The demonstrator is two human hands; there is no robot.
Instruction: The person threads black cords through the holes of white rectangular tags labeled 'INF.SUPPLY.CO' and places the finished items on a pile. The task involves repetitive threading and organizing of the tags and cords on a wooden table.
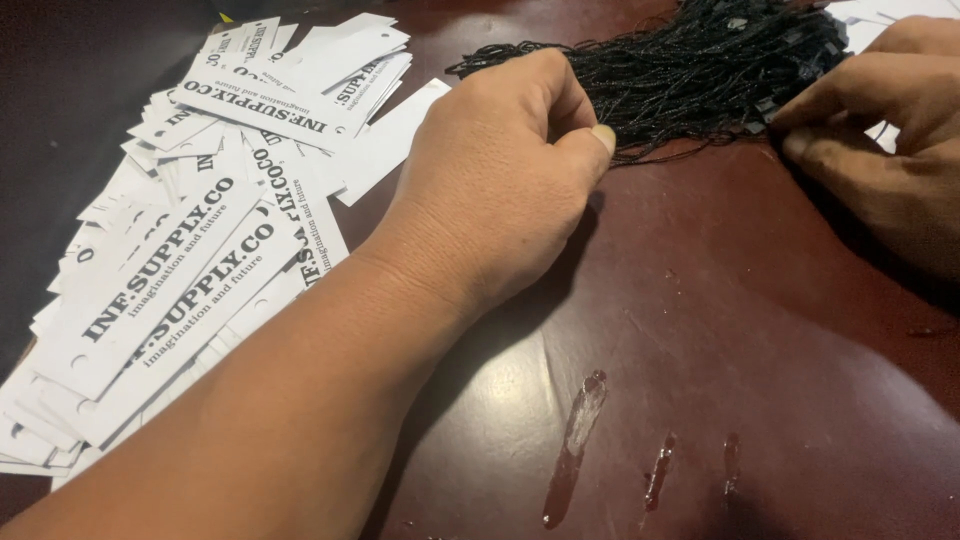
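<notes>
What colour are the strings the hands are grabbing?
Black. The strings show best in the head view, between both hands.

White paper tags [190, 270] with black print sprawl in a loose overlapping heap from nine to eleven o'clock. The dark reddish glossy counter [760, 330] carries them, with scuffed pale scratches [580, 440] at six o'clock.

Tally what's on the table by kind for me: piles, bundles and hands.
Heap of white paper tags: 1, too many tags to count singly
Bundle of black strings: 1
Hands: 2, left hand and right hand, both at the strings
Total: 4, on the dark red table
</notes>
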